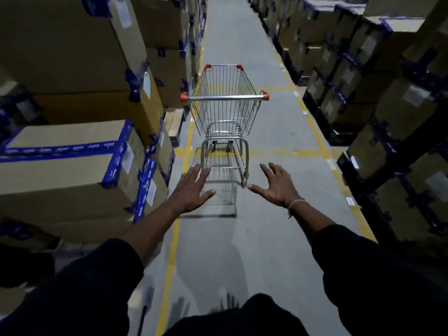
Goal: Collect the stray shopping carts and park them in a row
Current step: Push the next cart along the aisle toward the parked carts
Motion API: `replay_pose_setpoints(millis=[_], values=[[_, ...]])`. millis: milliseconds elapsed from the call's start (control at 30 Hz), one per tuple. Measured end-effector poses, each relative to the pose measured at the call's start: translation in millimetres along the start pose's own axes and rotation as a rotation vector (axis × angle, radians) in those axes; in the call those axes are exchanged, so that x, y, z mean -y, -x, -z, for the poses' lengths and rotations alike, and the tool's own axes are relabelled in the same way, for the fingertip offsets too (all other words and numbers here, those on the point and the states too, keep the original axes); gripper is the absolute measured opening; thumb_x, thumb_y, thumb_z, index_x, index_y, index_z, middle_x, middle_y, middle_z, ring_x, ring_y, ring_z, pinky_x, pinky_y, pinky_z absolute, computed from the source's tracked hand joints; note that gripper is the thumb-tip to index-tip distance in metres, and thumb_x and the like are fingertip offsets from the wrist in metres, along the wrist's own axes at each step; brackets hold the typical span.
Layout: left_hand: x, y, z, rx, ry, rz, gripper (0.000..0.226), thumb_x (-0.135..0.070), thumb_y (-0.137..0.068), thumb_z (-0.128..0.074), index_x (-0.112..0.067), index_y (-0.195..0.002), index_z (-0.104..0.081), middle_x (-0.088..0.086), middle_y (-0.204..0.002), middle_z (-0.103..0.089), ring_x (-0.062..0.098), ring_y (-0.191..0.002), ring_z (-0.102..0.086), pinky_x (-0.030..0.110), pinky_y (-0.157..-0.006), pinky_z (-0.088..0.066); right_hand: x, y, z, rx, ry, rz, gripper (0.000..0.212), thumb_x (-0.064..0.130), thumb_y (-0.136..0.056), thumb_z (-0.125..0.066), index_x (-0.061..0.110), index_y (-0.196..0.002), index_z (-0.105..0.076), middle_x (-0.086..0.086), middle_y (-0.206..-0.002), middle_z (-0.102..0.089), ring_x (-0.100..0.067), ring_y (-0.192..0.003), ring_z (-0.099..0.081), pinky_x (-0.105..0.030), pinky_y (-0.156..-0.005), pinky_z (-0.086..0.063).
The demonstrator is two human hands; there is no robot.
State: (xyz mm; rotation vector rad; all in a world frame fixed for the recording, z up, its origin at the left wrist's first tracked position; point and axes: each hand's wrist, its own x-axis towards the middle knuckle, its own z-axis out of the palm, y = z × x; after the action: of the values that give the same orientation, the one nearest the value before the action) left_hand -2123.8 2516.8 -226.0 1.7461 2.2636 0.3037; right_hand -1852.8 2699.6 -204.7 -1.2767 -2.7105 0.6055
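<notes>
**Q:** Where is the shopping cart [224, 105], and how does it sit?

**A:** It stands alone in the warehouse aisle, on the grey floor [266, 141], just ahead of the person, handle bar [225, 97] turned toward the camera. It is closer to the left stack of cardboard boxes [72, 93] than to the right stack [375, 93], and its basket is empty. No other cart and no parked row is visible.

**Q:** What are the hands doing?

**A:** Both arms are stretched forward. The left hand [191, 190] and right hand [276, 184] are spread, fingers splayed, grasping nothing; neither touches the cart. They appear below the handle bar in this view, roughly as far apart as the bar is wide.

**Q:** Why that posture?

**A:** Judging from the task, the spacing suits a two-handed hold on the bar, which would let the cart be steered straight between the yellow floor lines [172, 251].

**Q:** How far along is the task?

**A:** Seemingly early: this cart is not yet in hand.
</notes>
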Motion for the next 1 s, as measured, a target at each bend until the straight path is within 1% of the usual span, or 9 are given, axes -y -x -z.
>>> replay_pose_setpoints(millis=[200,467,633,700,767,800,867,933,1000], values=[[43,-122,34,0.011,0.024,-0.044,0.081,-0.065,-0.102,-0.039,-0.034,-0.165,0.004,0.001,-0.171,0.021,0.021,-0.158,0.016,0.048,-0.128,0.002,5,-139,18,-0.007,-0.001,0.002,0.131,0.107,-0.061,-0.024,0.028,-0.166,-0.024,-0.01,-0.172,-0.019,-0.032,-0.159,-0.012,-0.054,-0.128,-0.011],[101,-320,74,-0.043,-0.002,-0.003,0.089,-0.081,-0.094,-0.021,-0.033,-0.165,0.003,0.001,-0.172,0.017,0.023,-0.159,0.014,0.049,-0.128,0.003,-5,-358,49,-0.072,0.023,0.077,0.131,0.108,-0.065,-0.021,0.023,-0.164,-0.031,-0.013,-0.169,-0.025,-0.035,-0.157,-0.017,-0.056,-0.126,-0.017],[123,-430,100,-0.07,0.006,0.015,0.085,-0.076,-0.096,-0.025,-0.034,-0.165,0.0,0.002,-0.173,0.013,0.022,-0.159,0.012,0.05,-0.128,0.001,-4,-477,67,-0.026,0.083,0.106,0.117,0.097,-0.074,-0.03,0.022,-0.164,-0.031,-0.015,-0.166,-0.03,-0.035,-0.155,-0.02,-0.054,-0.127,-0.017],[134,-465,103,-0.072,0.004,0.038,0.08,-0.071,-0.101,-0.03,-0.032,-0.166,-0.002,0.003,-0.173,0.007,0.025,-0.159,0.008,0.052,-0.128,0.0,1,-510,73,0.041,0.136,0.105,0.118,0.097,-0.073,-0.024,0.023,-0.164,-0.031,-0.017,-0.16,-0.041,-0.036,-0.15,-0.031,-0.052,-0.125,-0.02],[146,-493,103,-0.05,-0.015,0.081,0.08,-0.073,-0.1,-0.028,-0.028,-0.165,-0.015,0.008,-0.171,-0.018,0.03,-0.158,-0.01,0.057,-0.126,-0.008,4,-537,72,0.144,0.211,0.08,0.118,0.098,-0.072,-0.017,0.024,-0.161,-0.037,-0.018,-0.152,-0.052,-0.037,-0.143,-0.042,-0.053,-0.123,-0.02],[151,-504,103,-0.032,-0.04,0.102,0.082,-0.078,-0.097,-0.023,-0.026,-0.16,-0.029,0.011,-0.162,-0.038,0.032,-0.152,-0.027,0.06,-0.123,-0.015,5,-547,69,0.189,0.247,0.063,0.117,0.099,-0.072,-0.014,0.025,-0.158,-0.043,-0.018,-0.147,-0.057,-0.037,-0.14,-0.048,-0.054,-0.122,-0.019],[157,-519,106,0.016,-0.083,0.142,0.085,-0.085,-0.089,-0.016,-0.024,-0.133,-0.055,0.01,-0.13,-0.065,0.034,-0.128,-0.055,0.063,-0.115,-0.027,5,-560,62,0.228,0.315,0.038,0.108,0.099,-0.078,-0.017,0.024,-0.145,-0.055,-0.016,-0.132,-0.067,-0.036,-0.129,-0.058,-0.054,-0.116,-0.028],[161,-528,110,0.067,-0.078,0.167,0.079,-0.091,-0.082,-0.013,-0.026,-0.103,-0.052,0.008,-0.107,-0.068,0.034,-0.107,-0.062,0.059,-0.107,-0.036,7,-567,57,0.217,0.346,0.019,0.094,0.095,-0.084,-0.027,0.022,-0.131,-0.063,-0.014,-0.113,-0.073,-0.035,-0.112,-0.066,-0.046,-0.1,-0.043],[161,-535,114,0.115,-0.063,0.179,0.091,-0.101,-0.068,-0.005,-0.024,-0.091,-0.049,0.007,-0.095,-0.065,0.034,-0.097,-0.063,0.056,-0.1,-0.042,10,-570,55,0.188,0.367,-0.012,0.091,0.098,-0.081,-0.027,0.022,-0.11,-0.07,-0.011,-0.094,-0.074,-0.032,-0.097,-0.069,-0.042,-0.092,-0.049]])
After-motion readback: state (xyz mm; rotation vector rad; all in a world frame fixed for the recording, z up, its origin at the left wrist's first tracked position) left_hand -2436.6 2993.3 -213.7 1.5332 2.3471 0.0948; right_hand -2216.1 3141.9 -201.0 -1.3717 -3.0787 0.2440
